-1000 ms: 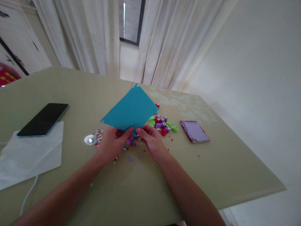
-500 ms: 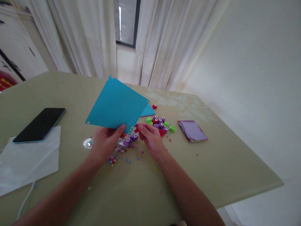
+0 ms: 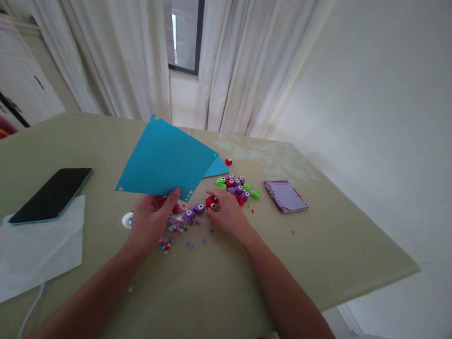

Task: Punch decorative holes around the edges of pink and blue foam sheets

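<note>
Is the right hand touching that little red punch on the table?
Touching. In the head view, the right hand has its fingertips curled around the red punch, with no gap showing between them. The left hand holds the blue sheet.

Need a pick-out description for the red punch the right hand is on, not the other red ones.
Start at the olive-green table and find the blue sheet lifted in the left hand. Just right of its lower edge, the right hand touches a small red punch with its fingertips. It lies apart from the punch cluster, beside two purple punches, and is the only red one under a hand.
</note>
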Demonstrator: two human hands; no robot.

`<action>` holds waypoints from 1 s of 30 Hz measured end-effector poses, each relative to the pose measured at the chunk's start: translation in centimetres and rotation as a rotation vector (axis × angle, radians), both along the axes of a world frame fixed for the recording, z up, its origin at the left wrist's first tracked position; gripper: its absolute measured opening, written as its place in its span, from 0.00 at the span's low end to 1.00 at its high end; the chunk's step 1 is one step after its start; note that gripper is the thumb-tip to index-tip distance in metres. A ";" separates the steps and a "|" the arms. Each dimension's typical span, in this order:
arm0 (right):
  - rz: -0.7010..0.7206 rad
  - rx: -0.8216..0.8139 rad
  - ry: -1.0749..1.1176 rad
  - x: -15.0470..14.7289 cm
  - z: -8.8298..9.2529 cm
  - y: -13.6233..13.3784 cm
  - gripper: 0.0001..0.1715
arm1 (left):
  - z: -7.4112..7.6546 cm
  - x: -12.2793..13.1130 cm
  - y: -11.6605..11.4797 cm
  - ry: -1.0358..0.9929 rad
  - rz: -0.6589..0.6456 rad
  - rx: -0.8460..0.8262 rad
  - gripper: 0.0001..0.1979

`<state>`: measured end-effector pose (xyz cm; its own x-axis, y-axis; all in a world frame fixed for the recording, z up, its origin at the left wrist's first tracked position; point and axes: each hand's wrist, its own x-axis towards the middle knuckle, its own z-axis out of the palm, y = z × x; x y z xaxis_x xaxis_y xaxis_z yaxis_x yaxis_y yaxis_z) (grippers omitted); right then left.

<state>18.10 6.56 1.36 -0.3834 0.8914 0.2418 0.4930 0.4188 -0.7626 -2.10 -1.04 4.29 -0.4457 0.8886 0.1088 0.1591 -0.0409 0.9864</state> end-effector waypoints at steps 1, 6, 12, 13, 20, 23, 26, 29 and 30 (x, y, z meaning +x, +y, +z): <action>0.019 0.020 -0.063 -0.2 0.0 -0.3 0.25 | -0.1 0.0 0.0 0.001 0.001 -0.007 0.20; 0.121 0.087 -0.244 -1.0 0.0 -1.5 0.17 | -0.7 -0.3 0.4 -0.017 0.000 -0.039 0.21; 0.139 -0.016 -0.110 -0.8 0.2 -1.0 0.24 | -1.2 -0.5 0.6 -0.039 0.022 -0.033 0.19; 0.087 0.054 -0.137 -0.5 0.4 -0.6 0.23 | -1.2 -0.5 0.6 -0.052 0.025 -0.029 0.19; -0.230 0.387 -0.648 1.7 0.3 1.1 0.27 | -0.7 0.0 0.5 -0.133 0.021 -0.002 0.20; -0.221 0.357 -0.695 1.6 0.1 1.1 0.22 | -0.6 0.0 0.5 -0.136 0.018 0.004 0.20; -0.229 0.361 -0.680 1.4 0.2 1.0 0.18 | -0.5 0.0 0.4 -0.113 0.013 -0.006 0.19; -0.252 0.358 -0.607 1.2 0.4 0.9 0.15 | -0.5 -0.1 0.4 -0.099 0.014 -0.020 0.19; -0.256 0.338 -0.546 1.1 0.5 1.0 0.14 | -0.5 -0.1 0.4 -0.098 0.013 -0.023 0.19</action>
<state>19.25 7.51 1.88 -0.3166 0.8798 0.3545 0.8844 0.4089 -0.2249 -2.21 -0.65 3.82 -0.4650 0.8842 0.0438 0.0620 -0.0169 0.9979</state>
